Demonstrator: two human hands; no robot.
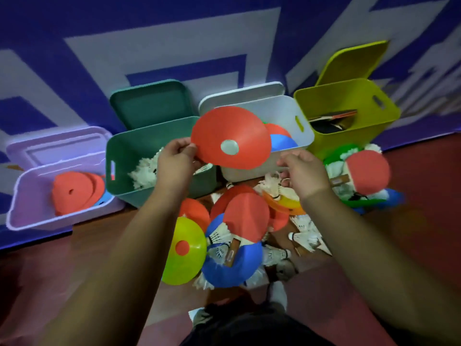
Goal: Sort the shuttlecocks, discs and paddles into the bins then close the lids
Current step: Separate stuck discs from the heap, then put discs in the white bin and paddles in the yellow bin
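Observation:
My left hand (175, 158) pinches the left rim of a red disc (239, 131) held up in front of the white bin (289, 106), which holds red and blue discs. My right hand (303, 171) hovers just right of the disc with fingers loosely curled, holding nothing. The green bin (124, 151) contains shuttlecocks, the purple bin (27, 193) red discs, the yellow-green bin (349, 96) paddles. All lids stand open. On the floor lies a pile: a red paddle (247, 218), a yellow disc (184, 260), a blue disc (237, 268), several shuttlecocks (306, 237), another red paddle (366, 171).
The four bins stand in a row against a blue-and-white patterned wall. The floor is reddish brown. My feet and dark shorts (249, 328) are at the bottom, close to the pile.

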